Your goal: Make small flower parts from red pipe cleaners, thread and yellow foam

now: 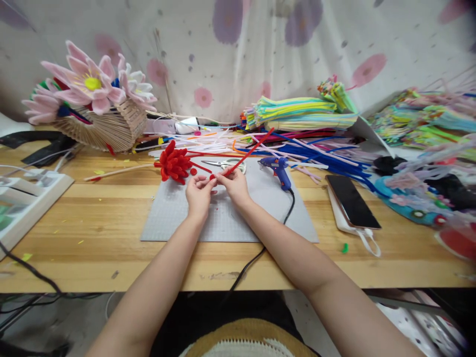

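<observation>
Both hands meet over the grey cutting mat (174,218), pinching one red pipe cleaner (256,147). Its near end is curled into a small coil between the fingertips of my left hand (199,196). From my right hand (235,186) the straight length slants up and to the right. A red pipe-cleaner flower (173,162) on a pale stick lies just left of the hands. Close to the left fingers sits a small red coil (194,171). Scissors (219,163) lie behind the hands, partly hidden by the right one.
A blue glue gun (278,169) rests on the mat's right, its black cord running to the front edge. Pipe cleaners (320,153) spread behind. A phone (353,201) lies right; a basket (107,129) of pink flowers stands back left, a white organizer (44,198) before it.
</observation>
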The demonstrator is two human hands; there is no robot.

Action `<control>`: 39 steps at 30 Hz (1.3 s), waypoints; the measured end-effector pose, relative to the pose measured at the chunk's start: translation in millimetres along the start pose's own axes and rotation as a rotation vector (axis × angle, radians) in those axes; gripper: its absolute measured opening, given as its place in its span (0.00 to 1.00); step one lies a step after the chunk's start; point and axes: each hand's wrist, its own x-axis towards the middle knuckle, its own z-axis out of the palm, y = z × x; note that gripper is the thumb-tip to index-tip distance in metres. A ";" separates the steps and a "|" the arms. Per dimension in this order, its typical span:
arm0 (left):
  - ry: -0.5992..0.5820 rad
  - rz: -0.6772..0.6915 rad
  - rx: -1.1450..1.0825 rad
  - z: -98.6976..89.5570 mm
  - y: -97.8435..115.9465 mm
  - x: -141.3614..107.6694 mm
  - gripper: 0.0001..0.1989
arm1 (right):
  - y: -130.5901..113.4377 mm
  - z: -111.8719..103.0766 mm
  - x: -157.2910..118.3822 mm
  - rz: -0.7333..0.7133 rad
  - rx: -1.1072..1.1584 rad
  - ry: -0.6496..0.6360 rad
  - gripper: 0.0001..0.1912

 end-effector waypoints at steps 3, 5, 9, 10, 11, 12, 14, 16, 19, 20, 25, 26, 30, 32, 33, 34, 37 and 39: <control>0.035 -0.028 -0.020 -2.1 0.6 3.9 0.21 | -3.8 -2.9 3.1 0.088 -0.004 -0.117 0.17; 0.047 -0.040 -0.017 -4.0 2.1 6.9 0.21 | -6.4 -6.6 6.8 0.139 -0.034 -0.185 0.16; 0.012 -0.063 0.028 -6.0 5.0 10.0 0.23 | -11.4 -14.0 13.9 0.163 -0.148 -0.215 0.13; -0.020 -0.069 0.043 -6.4 5.7 10.4 0.23 | -12.8 -15.5 15.2 0.157 -0.173 -0.214 0.12; -0.060 -0.071 0.060 -6.7 6.7 10.9 0.24 | -14.4 -16.8 16.3 0.147 -0.194 -0.215 0.12; -0.109 -0.074 0.085 -7.3 7.9 11.4 0.24 | -15.9 -18.0 17.0 0.136 -0.213 -0.217 0.11; -0.220 -0.085 0.166 -8.9 11.6 12.9 0.24 | -18.6 -20.0 17.4 0.119 -0.260 -0.240 0.11; -0.331 -0.113 0.276 -11.5 15.9 14.8 0.25 | -19.4 -21.7 16.9 0.115 -0.332 -0.289 0.11; -0.438 -0.195 0.426 -17.4 19.6 18.2 0.24 | -16.3 -23.8 15.5 0.114 -0.444 -0.410 0.11; -0.454 -0.222 0.467 -19.6 19.3 19.3 0.24 | -14.4 -24.4 15.2 0.106 -0.484 -0.449 0.11; -0.467 -0.184 0.584 -25.8 10.1 22.9 0.24 | -9.2 -26.6 15.8 0.054 -0.657 -0.515 0.09; -0.442 -0.147 0.570 -25.0 8.5 22.6 0.24 | -9.7 -26.5 16.0 0.057 -0.639 -0.486 0.09; -0.254 -0.054 0.344 -14.8 5.7 17.1 0.26 | -12.1 -22.0 15.0 0.100 -0.349 -0.257 0.12; -0.164 -0.055 0.198 -7.8 4.3 12.6 0.26 | -11.0 -17.3 12.8 0.123 -0.200 -0.146 0.15; -0.126 -0.059 0.135 -4.6 3.2 10.4 0.25 | -9.8 -14.6 11.3 0.133 -0.148 -0.102 0.16; -0.090 -0.060 0.081 -1.7 1.8 8.3 0.25 | -8.3 -11.9 9.6 0.141 -0.107 -0.066 0.18; 0.013 -0.053 -0.022 3.6 -2.0 3.7 0.25 | -3.7 -4.4 4.2 0.156 -0.019 0.006 0.21; 0.067 -0.043 -0.052 4.9 -2.9 2.0 0.25 | -1.3 -0.4 1.2 0.163 0.037 0.034 0.21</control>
